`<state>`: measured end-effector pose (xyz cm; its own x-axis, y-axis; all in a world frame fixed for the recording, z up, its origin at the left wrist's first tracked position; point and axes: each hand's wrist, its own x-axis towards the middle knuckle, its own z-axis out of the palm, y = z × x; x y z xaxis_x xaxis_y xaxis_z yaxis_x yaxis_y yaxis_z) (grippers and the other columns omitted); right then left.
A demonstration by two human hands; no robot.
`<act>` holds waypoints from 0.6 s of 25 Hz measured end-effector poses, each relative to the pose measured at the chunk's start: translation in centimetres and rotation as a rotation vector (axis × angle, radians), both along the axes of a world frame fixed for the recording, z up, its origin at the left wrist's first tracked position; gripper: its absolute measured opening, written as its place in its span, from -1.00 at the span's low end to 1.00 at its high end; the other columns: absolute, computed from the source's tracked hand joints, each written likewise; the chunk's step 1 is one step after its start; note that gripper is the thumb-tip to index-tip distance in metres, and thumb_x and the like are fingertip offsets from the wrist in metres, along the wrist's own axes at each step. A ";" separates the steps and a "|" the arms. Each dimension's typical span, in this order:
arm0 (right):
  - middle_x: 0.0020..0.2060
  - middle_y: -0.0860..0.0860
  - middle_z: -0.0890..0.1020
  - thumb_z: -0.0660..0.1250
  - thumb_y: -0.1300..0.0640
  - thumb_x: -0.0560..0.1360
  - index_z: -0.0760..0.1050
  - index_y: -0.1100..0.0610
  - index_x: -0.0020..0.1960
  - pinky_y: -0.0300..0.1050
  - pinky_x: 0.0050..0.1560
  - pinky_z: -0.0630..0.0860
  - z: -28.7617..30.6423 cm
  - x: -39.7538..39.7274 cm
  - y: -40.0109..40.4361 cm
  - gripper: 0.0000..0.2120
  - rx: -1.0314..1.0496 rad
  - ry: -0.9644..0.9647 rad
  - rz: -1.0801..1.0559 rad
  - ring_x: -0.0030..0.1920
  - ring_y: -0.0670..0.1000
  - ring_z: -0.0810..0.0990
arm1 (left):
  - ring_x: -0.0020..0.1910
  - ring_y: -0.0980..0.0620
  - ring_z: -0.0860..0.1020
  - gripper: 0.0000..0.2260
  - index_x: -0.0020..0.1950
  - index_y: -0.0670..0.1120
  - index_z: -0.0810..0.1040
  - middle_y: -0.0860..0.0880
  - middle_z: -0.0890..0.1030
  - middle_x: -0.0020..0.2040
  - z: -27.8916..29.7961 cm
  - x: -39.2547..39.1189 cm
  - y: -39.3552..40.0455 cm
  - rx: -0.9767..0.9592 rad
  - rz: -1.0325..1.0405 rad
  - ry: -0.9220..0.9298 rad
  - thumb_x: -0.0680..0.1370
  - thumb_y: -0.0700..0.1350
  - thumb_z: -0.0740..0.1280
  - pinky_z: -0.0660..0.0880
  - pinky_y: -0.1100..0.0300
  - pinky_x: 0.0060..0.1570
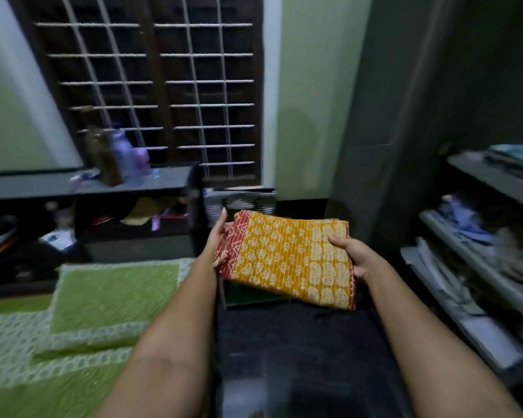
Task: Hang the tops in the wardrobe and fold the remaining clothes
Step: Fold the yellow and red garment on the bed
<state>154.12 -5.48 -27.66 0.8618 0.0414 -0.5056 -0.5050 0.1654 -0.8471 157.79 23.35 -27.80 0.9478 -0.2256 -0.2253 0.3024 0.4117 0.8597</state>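
At the centre of the frame, a folded yellow-and-red printed cloth (287,257) is held flat in the air above the dark floor (299,351), the left hand (219,236) clasping its red-bordered left edge and the right hand (355,256) gripping its right edge, with the green bedspread (82,312) at lower left and the open wardrobe shelves (477,260) at right.
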 end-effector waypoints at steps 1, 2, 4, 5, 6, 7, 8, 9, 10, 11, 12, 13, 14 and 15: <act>0.08 0.23 0.63 0.27 0.09 0.56 0.42 0.25 0.33 0.18 0.02 0.52 0.2 1.4 -2.3 -0.60 -0.031 -0.005 -0.058 0.08 0.21 0.61 | -0.28 -0.09 0.66 -0.50 -0.21 -0.10 0.67 -0.11 0.67 -0.26 0.2 2.5 -2.3 0.088 -0.083 0.011 0.53 0.28 0.19 0.58 0.07 -0.22; 0.04 0.22 0.65 0.27 0.08 0.56 0.43 0.25 0.31 0.16 -0.01 0.54 0.4 2.8 -4.7 -0.62 -0.032 -0.019 -0.127 0.04 0.20 0.64 | -0.22 -0.11 0.65 -0.52 -0.11 -0.10 0.66 -0.12 0.68 -0.19 0.5 5.0 -4.6 0.218 -0.168 0.059 0.52 0.28 0.20 0.57 0.04 -0.15; -0.09 0.19 0.69 0.26 0.04 0.57 0.49 0.24 0.21 0.11 -0.08 0.54 0.9 4.8 -8.2 -0.67 -0.035 -0.035 -0.256 -0.05 0.18 0.66 | -0.05 -0.11 0.62 -0.58 0.11 0.00 0.58 -0.09 0.67 -0.01 0.8 10.2 -10.0 0.457 -0.386 0.018 0.45 0.28 0.32 0.52 0.01 0.01; -0.10 0.19 0.69 0.25 0.01 0.58 0.51 0.24 0.16 0.11 -0.08 0.54 1.0 5.7 -9.9 -0.68 -0.032 -0.042 -0.317 -0.05 0.18 0.65 | -0.05 -0.09 0.62 -0.56 0.15 -0.03 0.56 -0.09 0.66 0.02 0.6 12.5 -12.7 0.568 -0.465 0.000 0.43 0.24 0.36 0.51 0.01 0.01; -0.07 0.20 0.67 0.24 -0.02 0.58 0.51 0.22 0.14 0.14 -0.03 0.53 1.3 6.4 -11.9 -0.68 -0.045 -0.048 -0.393 -0.02 0.19 0.64 | -0.11 -0.09 0.62 -0.58 0.17 -0.11 0.55 -0.11 0.66 -0.01 0.5 14.9 -15.9 0.629 -0.520 -0.013 0.46 0.16 0.38 0.52 0.04 -0.05; -0.01 0.20 0.66 0.24 -0.05 0.57 0.49 0.19 0.15 0.18 0.04 0.52 1.7 7.0 -13.8 -0.67 -0.076 -0.058 -0.466 0.03 0.20 0.63 | -0.16 -0.09 0.62 -0.62 0.18 -0.18 0.52 -0.14 0.65 -0.06 0.3 17.2 -18.9 0.658 -0.551 -0.035 0.51 0.06 0.38 0.53 0.05 -0.13; 0.03 0.19 0.64 0.24 -0.05 0.58 0.45 0.16 0.20 0.23 0.11 0.51 1.9 7.0 -14.7 -0.68 -0.145 -0.075 -0.502 0.06 0.21 0.62 | -0.15 -0.11 0.61 -0.66 0.21 -0.22 0.49 -0.16 0.63 -0.06 0.1 18.2 -20.6 0.679 -0.521 -0.086 0.55 -0.01 0.35 0.54 0.05 -0.16; 0.07 0.18 0.63 0.22 -0.03 0.59 0.41 0.12 0.25 0.25 0.15 0.50 2.0 7.3 -16.3 -0.69 -0.219 -0.106 -0.579 0.07 0.20 0.61 | -0.08 -0.13 0.61 -0.67 0.25 -0.21 0.47 -0.17 0.63 0.00 0.0 20.1 -23.9 0.703 -0.537 -0.175 0.57 -0.05 0.33 0.55 0.02 -0.09; 0.11 0.16 0.60 0.20 0.00 0.61 0.36 0.08 0.31 0.25 0.16 0.49 1.8 7.8 -17.9 -0.69 -0.289 -0.139 -0.674 0.08 0.19 0.60 | 0.03 -0.16 0.59 -0.66 0.29 -0.18 0.43 -0.18 0.61 0.09 0.4 21.6 -27.0 0.735 -0.562 -0.276 0.58 -0.05 0.31 0.54 -0.03 0.04; 0.18 0.15 0.57 0.17 0.00 0.62 0.31 0.06 0.37 0.24 0.19 0.49 1.5 8.2 -19.3 -0.65 -0.387 -0.150 -0.772 0.12 0.19 0.58 | 0.13 -0.17 0.56 -0.62 0.36 -0.13 0.38 -0.17 0.58 0.18 0.6 22.9 -29.8 0.754 -0.577 -0.361 0.58 -0.03 0.30 0.49 -0.08 0.17; 0.26 0.14 0.52 0.15 -0.02 0.62 0.26 0.04 0.43 0.23 0.21 0.47 1.2 8.5 -20.9 -0.60 -0.500 -0.147 -0.865 0.18 0.19 0.55 | 0.19 -0.17 0.53 -0.57 0.43 -0.06 0.29 -0.14 0.55 0.23 0.6 24.0 -33.0 0.767 -0.613 -0.436 0.59 -0.01 0.27 0.45 -0.11 0.23; 0.31 0.12 0.47 0.12 -0.05 0.62 0.21 0.01 0.47 0.20 0.22 0.47 0.9 8.6 -22.5 -0.56 -0.614 -0.128 -0.940 0.22 0.18 0.51 | 0.21 -0.16 0.52 -0.53 0.49 0.00 0.19 -0.12 0.54 0.26 0.6 24.7 -36.0 0.793 -0.634 -0.527 0.61 0.00 0.23 0.43 -0.12 0.24; 0.32 0.12 0.47 0.10 -0.08 0.62 0.19 -0.02 0.48 0.16 0.19 0.48 0.6 8.7 -24.3 -0.55 -0.735 -0.107 -1.000 0.21 0.18 0.51 | 0.20 -0.16 0.52 -0.51 0.53 0.05 0.09 -0.11 0.53 0.26 1.0 25.1 -38.6 0.831 -0.645 -0.632 0.63 0.02 0.17 0.44 -0.10 0.22; 0.28 0.11 0.50 0.07 -0.11 0.62 0.20 -0.03 0.46 0.12 0.13 0.50 0.5 8.9 -26.2 -0.57 -0.850 -0.074 -1.050 0.15 0.18 0.54 | 0.17 -0.16 0.53 -0.51 0.54 0.09 0.02 -0.11 0.54 0.24 1.2 25.5 -41.1 0.878 -0.636 -0.748 0.65 0.04 0.11 0.46 -0.07 0.17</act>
